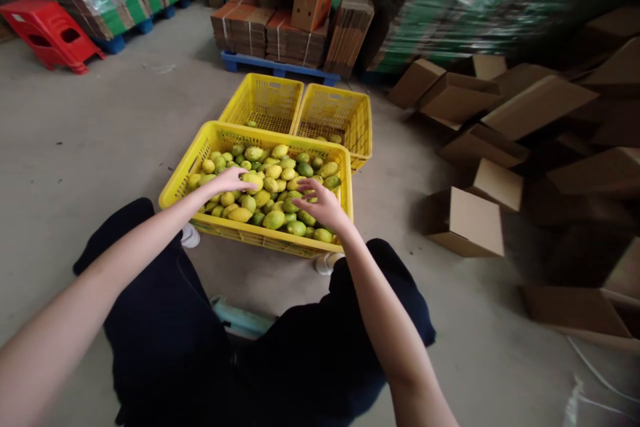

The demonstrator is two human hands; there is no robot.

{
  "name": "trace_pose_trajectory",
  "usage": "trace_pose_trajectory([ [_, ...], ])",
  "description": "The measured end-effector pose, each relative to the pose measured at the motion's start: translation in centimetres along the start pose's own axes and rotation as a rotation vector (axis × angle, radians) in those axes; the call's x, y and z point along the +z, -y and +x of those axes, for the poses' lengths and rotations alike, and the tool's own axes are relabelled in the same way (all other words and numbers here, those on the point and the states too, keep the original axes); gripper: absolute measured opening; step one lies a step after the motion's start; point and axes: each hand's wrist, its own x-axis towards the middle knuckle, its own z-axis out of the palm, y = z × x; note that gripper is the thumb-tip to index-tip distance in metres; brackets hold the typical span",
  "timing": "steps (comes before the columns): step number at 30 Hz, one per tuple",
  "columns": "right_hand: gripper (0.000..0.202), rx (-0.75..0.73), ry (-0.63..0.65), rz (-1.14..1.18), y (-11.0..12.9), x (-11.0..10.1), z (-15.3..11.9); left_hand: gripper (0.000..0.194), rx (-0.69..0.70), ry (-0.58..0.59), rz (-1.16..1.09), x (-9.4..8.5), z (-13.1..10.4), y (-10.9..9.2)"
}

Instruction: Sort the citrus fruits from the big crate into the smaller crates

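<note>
A large yellow crate (pixel 227 230) full of green and yellow lemons (pixel 273 219) stands on the floor between my feet. At the left-middle of the pile, my left hand (pixel 231 180) has its fingers and thumb around a yellow lemon (pixel 253 181). My right hand (pixel 323 204) is over the right part of the pile, fingers spread and curved, with nothing held that I can see. Its fingertips are close to several lemons; whether they touch any, I cannot tell.
Behind the full crate are two more yellow crates, the left one (pixel 263 83) and the right one (pixel 369 123), with a few lemons at the bottom. Cardboard boxes (pixel 475 220) lie heaped at right. A red stool (pixel 55 33) and a blue pallet (pixel 280 68) of flattened cartons stand farther back.
</note>
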Motion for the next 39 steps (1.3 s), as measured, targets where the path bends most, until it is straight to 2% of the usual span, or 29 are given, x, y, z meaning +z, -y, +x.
trace_pose_trajectory([
  [2,0.063,-0.099,0.023,0.032,0.5,0.8,-0.1,0.051,0.046,0.116,-0.13,-0.5,-0.9,-3.8],
  [3,0.072,-0.144,0.028,0.03,0.7,1.0,-0.1,0.051,0.078,0.156,-0.225,-0.5,-1.3,-5.7],
  [5,0.068,-0.194,-0.003,-0.014,1.0,1.2,0.0,0.048,0.087,0.262,-0.404,0.0,-1.5,-8.6],
  [7,0.051,-0.17,-0.103,-0.052,1.1,0.9,0.2,0.044,0.031,0.273,-0.503,0.9,-0.8,-9.7],
  [9,0.042,-0.087,-0.217,-0.002,1.1,0.3,0.4,0.038,-0.052,0.153,-0.425,2.0,0.5,-8.6],
  [11,0.042,0.011,-0.281,0.124,1.1,-0.4,0.4,0.024,-0.128,-0.046,-0.178,3.2,1.9,-5.9],
  [12,0.043,0.054,-0.298,0.192,1.2,-0.7,0.4,0.016,-0.159,-0.113,-0.097,3.8,2.4,-4.2],
  [13,0.044,0.09,-0.308,0.251,1.3,-1.0,0.4,0.018,-0.175,-0.156,-0.05,4.5,2.8,-2.5],
  [16,0.044,0.176,-0.306,0.376,1.5,-1.4,0.3,0.037,-0.214,-0.218,0.042,6.3,3.2,1.6],
  [19,0.045,0.248,-0.269,0.464,1.8,-1.3,0.2,0.042,-0.236,-0.228,0.093,7.7,3.5,3.4],
  [24,0.038,0.357,-0.226,0.704,2.8,-1.4,0.3,0.054,-0.191,-0.256,0.18,8.1,4.6,3.4],
  [25,0.035,0.393,-0.218,0.779,3.0,-1.6,0.3,0.057,-0.129,-0.259,0.233,8.0,4.9,3.1],
  [27,0.032,0.455,-0.184,0.923,3.3,-1.9,0.3,0.057,0.084,-0.235,0.387,8.1,5.4,2.6],
  [29,0.031,0.47,-0.134,1.018,3.5,-2.4,0.2,0.051,0.326,-0.141,0.546,8.4,6.0,1.8],
  [31,0.029,0.455,-0.094,1.052,3.5,-2.8,0.1,0.048,0.434,-0.004,0.614,9.2,6.6,0.9],
  [34,0.026,0.438,-0.067,1.072,3.1,-3.4,0.0,0.043,0.391,0.114,0.592,10.2,7.6,-0.5],
  [36,0.027,0.419,-0.057,1.102,2.9,-3.8,-0.1,0.037,0.333,0.115,0.536,10.4,8.1,-1.2],
  [39,0.027,0.364,-0.053,1.115,3.0,-4.3,-0.2,0.026,0.229,0.104,0.39,9.8,8.5,-1.5],
])
